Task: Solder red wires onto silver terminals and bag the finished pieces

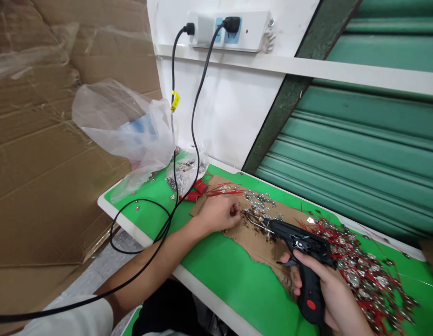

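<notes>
My right hand (330,277) grips a black soldering gun (287,232) by its handle, a finger at the trigger. The gun's thin metal tip points left over a torn piece of cardboard (253,245). Close to that tip, my left hand (219,213) is closed with its fingers pinched together; whatever they hold is hidden or too small to make out. Small metal terminals (260,203) lie on the cardboard beyond my hands, near dark burnt specks. Red wires (225,190) lie behind my left hand.
A large heap of red wires with metal ends (363,270) covers the right of the green table (216,266). Plastic bags (190,170) stand at the back left. Black cables (193,116) hang from a power strip (251,32) across my left forearm. Cardboard boxes (44,186) rise at left.
</notes>
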The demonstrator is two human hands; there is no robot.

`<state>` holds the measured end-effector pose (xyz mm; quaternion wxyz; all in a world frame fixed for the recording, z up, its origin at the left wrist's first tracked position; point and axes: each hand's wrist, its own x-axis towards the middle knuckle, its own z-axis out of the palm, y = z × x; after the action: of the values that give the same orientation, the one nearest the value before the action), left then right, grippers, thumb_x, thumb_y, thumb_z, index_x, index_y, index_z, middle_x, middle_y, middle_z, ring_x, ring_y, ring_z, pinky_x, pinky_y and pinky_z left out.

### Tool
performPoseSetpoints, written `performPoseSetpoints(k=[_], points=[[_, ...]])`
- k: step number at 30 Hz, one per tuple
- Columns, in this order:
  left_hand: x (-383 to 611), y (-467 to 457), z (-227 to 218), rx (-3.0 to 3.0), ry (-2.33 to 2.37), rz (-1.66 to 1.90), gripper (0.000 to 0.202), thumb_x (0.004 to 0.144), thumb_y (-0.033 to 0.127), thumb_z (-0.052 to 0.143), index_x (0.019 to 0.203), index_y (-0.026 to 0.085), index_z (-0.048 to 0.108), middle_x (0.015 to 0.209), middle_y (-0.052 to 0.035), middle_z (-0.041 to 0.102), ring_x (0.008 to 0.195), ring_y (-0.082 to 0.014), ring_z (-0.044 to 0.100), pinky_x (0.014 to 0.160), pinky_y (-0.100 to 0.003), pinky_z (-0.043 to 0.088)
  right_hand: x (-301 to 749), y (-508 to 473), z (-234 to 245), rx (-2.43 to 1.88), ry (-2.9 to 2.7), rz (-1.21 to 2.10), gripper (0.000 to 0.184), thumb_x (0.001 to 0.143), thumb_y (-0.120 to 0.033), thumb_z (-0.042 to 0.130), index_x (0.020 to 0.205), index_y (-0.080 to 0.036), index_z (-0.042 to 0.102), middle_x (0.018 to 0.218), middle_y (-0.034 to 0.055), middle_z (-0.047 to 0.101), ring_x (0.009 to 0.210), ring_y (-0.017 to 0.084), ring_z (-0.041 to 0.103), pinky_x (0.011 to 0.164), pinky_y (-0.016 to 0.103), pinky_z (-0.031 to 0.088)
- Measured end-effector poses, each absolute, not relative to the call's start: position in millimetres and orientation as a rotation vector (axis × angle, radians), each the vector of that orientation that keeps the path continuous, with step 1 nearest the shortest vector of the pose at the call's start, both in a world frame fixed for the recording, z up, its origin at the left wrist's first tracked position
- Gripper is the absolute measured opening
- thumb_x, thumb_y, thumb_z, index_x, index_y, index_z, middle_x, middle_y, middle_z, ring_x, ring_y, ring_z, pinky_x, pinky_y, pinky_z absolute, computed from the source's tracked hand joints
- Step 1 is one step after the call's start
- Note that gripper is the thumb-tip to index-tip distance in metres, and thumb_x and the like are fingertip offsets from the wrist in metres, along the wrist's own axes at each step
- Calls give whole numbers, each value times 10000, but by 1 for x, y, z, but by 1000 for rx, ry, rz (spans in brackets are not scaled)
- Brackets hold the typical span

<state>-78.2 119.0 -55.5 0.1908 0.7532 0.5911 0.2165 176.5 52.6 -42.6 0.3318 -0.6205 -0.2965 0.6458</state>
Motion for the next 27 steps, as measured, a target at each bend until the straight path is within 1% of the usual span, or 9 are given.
performPoseSetpoints(k=[3, 5, 10, 14, 18, 23, 27], points=[[-78, 119, -56, 2122, 1665, 608, 133, 786, 291, 586, 788, 209, 690, 725, -1, 697, 637, -134, 574, 548, -236, 310, 173, 51, -35, -1560, -759, 1719, 382, 676, -512, 768, 780, -145, 739, 452, 8, 516, 395, 127, 486, 406, 231, 345], [-78, 120, -55, 2120, 1672, 598, 132, 788, 295, 588, 786, 211, 690, 717, 0, 693, 635, -136, 576, 550, -239, 316, 171, 49, -31, -1546, -765, 1722, 379, 691, -502, 763, 797, -139, 744, 463, 9, 518, 406, 129, 488, 413, 236, 345], [-78, 119, -54, 2119, 1670, 577, 132, 793, 294, 592, 794, 204, 690, 729, -5, 694, 644, -135, 580, 568, -234, 346, 171, 50, -30, -1554, -787, 1712, 397, 698, -509, 757, 827, -134, 748, 472, 10, 518, 407, 137, 486, 408, 248, 340], [-78, 119, -55, 2130, 1673, 600, 142, 798, 300, 580, 767, 202, 678, 721, -3, 692, 627, -129, 564, 552, -230, 321, 172, 51, -34, -1564, -765, 1722, 440, 650, -537, 775, 809, -128, 748, 445, 11, 508, 380, 137, 478, 388, 246, 328], [-77, 119, -56, 2119, 1674, 622, 136, 795, 300, 582, 777, 204, 676, 742, -1, 697, 631, -123, 563, 548, -228, 315, 172, 51, -32, -1523, -777, 1733, 393, 704, -500, 760, 824, -126, 749, 466, 9, 518, 401, 129, 484, 413, 241, 352], [-77, 119, -54, 2114, 1673, 581, 187, 813, 326, 564, 770, 188, 681, 721, -20, 693, 627, -131, 566, 558, -232, 331, 172, 50, -30, -1542, -781, 1734, 417, 698, -514, 760, 832, -119, 749, 464, 10, 518, 399, 134, 478, 401, 248, 349], [-78, 119, -54, 2108, 1667, 607, 146, 795, 300, 576, 782, 195, 676, 740, -11, 697, 632, -125, 568, 543, -236, 304, 170, 50, -28, -1517, -764, 1748, 395, 702, -502, 760, 810, -123, 753, 460, 6, 511, 396, 118, 483, 407, 230, 350]])
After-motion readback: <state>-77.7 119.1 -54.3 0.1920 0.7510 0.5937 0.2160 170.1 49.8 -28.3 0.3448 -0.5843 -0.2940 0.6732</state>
